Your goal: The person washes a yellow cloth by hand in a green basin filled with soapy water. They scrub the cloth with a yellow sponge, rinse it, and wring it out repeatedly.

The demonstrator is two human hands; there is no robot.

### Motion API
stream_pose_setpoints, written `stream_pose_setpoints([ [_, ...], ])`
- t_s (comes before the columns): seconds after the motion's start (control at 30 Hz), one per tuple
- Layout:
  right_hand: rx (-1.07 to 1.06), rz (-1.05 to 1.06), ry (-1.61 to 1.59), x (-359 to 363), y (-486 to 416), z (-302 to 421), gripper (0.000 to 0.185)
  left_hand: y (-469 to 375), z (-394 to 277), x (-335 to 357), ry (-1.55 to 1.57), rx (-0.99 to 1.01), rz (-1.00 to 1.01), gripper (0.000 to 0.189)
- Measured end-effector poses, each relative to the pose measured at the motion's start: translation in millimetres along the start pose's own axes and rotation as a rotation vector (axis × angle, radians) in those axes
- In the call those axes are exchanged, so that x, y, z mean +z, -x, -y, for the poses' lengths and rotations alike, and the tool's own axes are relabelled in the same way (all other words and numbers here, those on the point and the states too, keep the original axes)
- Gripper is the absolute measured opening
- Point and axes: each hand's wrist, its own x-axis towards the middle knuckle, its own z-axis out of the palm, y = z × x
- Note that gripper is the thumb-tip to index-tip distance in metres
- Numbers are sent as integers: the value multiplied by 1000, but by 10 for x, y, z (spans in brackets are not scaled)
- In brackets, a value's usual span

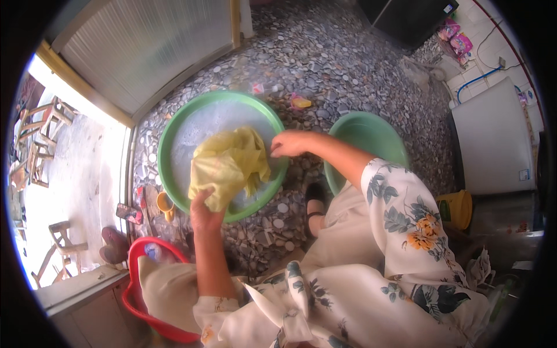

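Observation:
A wide green plastic basin stands on the floor with cloudy, sudsy water in it. My left hand grips the near edge of a wet yellow cloth, which is bunched up over the water. Over the basin's right rim is my right hand, its fingers curled and apart from the cloth; nothing shows in it. A second, smaller green basin sits to the right, partly hidden under my right forearm.
A red basin is beside me at lower left. Near the large basin lie a yellow dipper, a phone, a clear bottle and a pink-and-yellow item. A yellow bucket stands at right.

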Motion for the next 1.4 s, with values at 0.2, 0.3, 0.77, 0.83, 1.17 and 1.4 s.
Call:
stream_pose_setpoints([
  [0.2, 226, -374, 14, -189, -416, -1281, 31, -273, -33, -228, -3, -45, -257, 64],
  [0.3, 490, -478, 24, -181, -602, -1647, 39, -361, -33, -274, 38, -38, -225, 64],
  [0.77, 485, -516, 366, -54, -1799, -3044, 54, -776, 2, -532, 26, -138, -318, 72],
  [0.83, 429, -544, 263, -108, -1892, -3042, 40, -784, 6, -533, 52, -159, -303, 72],
  [1.17, 299, -435, 401, -394, -1695, -2825, 23, -841, 45, -528, 57, -207, -313, 71],
  [1.4, 264, -521, 511, -151, -1665, -2769, 22, -805, 115, -550, -18, -182, -325, 70],
])
